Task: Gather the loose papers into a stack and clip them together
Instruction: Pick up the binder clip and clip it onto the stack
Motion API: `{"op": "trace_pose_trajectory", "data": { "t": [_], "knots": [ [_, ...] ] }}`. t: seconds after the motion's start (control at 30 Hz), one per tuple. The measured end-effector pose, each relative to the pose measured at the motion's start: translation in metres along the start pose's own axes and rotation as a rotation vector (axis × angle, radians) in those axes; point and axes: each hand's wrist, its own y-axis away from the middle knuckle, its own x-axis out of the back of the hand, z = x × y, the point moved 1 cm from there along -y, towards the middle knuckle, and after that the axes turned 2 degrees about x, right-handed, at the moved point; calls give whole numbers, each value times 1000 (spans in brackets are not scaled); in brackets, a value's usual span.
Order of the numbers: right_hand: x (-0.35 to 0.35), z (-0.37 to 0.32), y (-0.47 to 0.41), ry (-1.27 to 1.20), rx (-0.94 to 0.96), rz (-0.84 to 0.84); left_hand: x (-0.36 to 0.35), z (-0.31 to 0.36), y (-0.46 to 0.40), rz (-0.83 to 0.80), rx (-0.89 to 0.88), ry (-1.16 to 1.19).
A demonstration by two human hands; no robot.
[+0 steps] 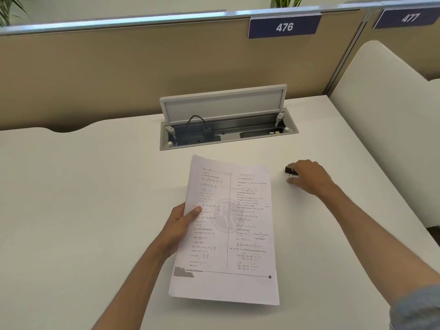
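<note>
A stack of printed white papers [228,232] with maths text is held slightly above the white desk [95,198] at the centre. My left hand [181,225] grips the stack's left edge, thumb on top and fingers underneath. To the right, my right hand [307,177] rests on the desk with its fingertips closed around a small black binder clip [290,170]. The clip touches the desk surface, about a hand's width right of the papers' top corner.
An open cable box [226,129] with a raised grey lid is set into the desk behind the papers. A beige partition with blue labels 476 [284,26] and 477 runs along the back. A white side panel [381,103] borders the desk at right.
</note>
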Motion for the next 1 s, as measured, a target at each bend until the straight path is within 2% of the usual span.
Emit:
{"op": "trace_pose_trajectory", "data": {
  "t": [0.37,0.83,0.93,1.0],
  "knots": [
    [7,1,0,-134,-59,-30,-4,-13,3,-3,40,-54],
    [7,-17,5,-36,-109,54,-3,-10,4,39,11,-128],
    [3,-24,11,-143,-126,120,-4,-5,6,46,-11,-136],
    [2,-31,18,-308,-149,191,-5,-2,8,49,-26,-141]
  ]
}}
